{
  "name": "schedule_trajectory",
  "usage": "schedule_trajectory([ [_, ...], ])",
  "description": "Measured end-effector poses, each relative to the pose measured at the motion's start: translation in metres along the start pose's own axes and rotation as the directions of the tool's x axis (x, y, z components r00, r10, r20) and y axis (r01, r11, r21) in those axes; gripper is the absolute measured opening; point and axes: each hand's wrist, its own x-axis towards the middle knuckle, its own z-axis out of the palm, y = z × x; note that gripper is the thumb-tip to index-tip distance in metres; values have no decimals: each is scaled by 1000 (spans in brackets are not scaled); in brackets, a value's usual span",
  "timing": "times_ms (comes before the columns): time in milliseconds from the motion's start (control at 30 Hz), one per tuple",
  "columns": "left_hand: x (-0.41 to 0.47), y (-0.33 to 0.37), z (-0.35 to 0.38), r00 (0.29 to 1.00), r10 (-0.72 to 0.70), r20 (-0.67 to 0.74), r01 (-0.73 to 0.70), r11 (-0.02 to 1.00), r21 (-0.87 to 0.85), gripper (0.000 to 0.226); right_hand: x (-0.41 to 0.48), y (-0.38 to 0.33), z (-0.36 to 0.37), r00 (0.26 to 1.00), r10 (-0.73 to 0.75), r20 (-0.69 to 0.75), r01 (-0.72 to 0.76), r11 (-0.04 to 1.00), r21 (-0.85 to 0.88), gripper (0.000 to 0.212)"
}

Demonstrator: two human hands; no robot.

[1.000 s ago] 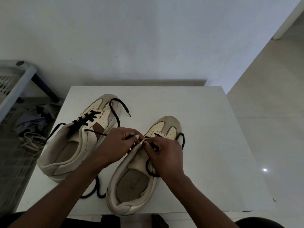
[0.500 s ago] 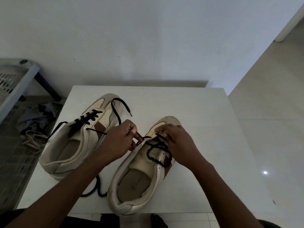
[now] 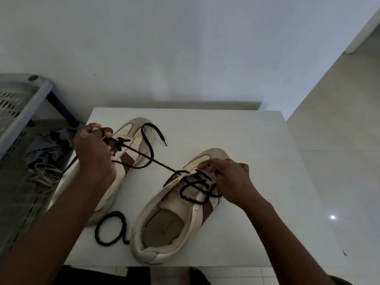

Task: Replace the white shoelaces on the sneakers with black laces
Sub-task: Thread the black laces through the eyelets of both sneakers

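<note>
Two low, rounded sneakers on a plain white rectangular surface (image 3: pixel 257 140), smooth and matte. Both are cream leather with a brown side stripe and a tan insole.

The nearer sneaker (image 3: pixel 174 223) lies toe pointing away and tilted a bit right. A thick, fuzzy black lace (image 3: pixel 156 160) zigzags through its top eyelets, and one end runs out as a tight straight line up and to the left. The left hand (image 3: pixel 92 149) is closed in a fist around that end, raised over the other sneaker (image 3: pixel 131 138). The right hand (image 3: pixel 232 177) sits on the nearer sneaker's eyelet flap, fingers curled over its edge and gripping it, right beside the crossings.

The other sneaker already has black lacing; its loose lace end (image 3: pixel 151 140) curls in an S over the toe, tip down on the surface. A round loop of black cord (image 3: pixel 109 229) lies flat between the two heels. I can't tell which lace it belongs to.

The nearer sneaker's heel is close to the surface's near edge, and the other sneaker hugs the left edge. There's open white surface to the right and behind the toes. Off the left edge are a grey plastic lattice rack (image 3: pixel 24 99) and a tangle of pale laces (image 3: pixel 43 175).
</note>
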Motion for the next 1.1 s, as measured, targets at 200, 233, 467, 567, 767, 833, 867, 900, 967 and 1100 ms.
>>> schedule_trajectory([
  [200, -13, -35, -1, 761, 440, 476, -645, 439, 625, 23, 2, 1, 4, 1000, 3, 0, -3, 1000, 7, 55],
  [233, -17, -40, 0, 618, 430, 658, -785, 287, 549, 27, 2, 2, 4, 1000, 3, -1, -3, 1000, 13, 56],
  [467, -28, -58, 9, 189, 24, 982, -923, 345, 169, 22, 4, 4, 7, 1000, 3, -7, -3, 1000, 29, 58],
  [567, -26, -53, 13, 122, 31, 992, -956, 272, 109, 18, 5, 4, 9, 1000, -2, -13, 2, 1000, 1, 62],
  [767, -17, -36, 7, 464, 241, 853, -838, 432, 334, 5, 5, 5, 11, 1000, -7, 12, 8, 997, -71, 60],
  [833, -7, -22, 4, 704, 266, 658, -658, 593, 464, 10, 6, 5, 12, 1000, 10, 9, -9, 998, -54, 60],
  [867, -2, -16, 2, 797, 253, 549, -550, 681, 484, 13, 6, 5, 12, 1000, 16, 8, -15, 999, -48, 60],
  [900, 4, -12, 0, 870, 235, 433, -440, 766, 469, 18, 6, 6, 12, 1000, 22, 8, -22, 999, -42, 60],
  [967, 14, -10, -5, 963, 174, 207, -242, 894, 378, 21, 7, 5, 12, 999, 36, 8, -36, 999, -27, 60],
  [1100, 12, -23, -6, 961, 216, 171, -273, 660, 700, 17, 8, 3, 11, 999, 50, 7, -50, 999, -19, 63],
])
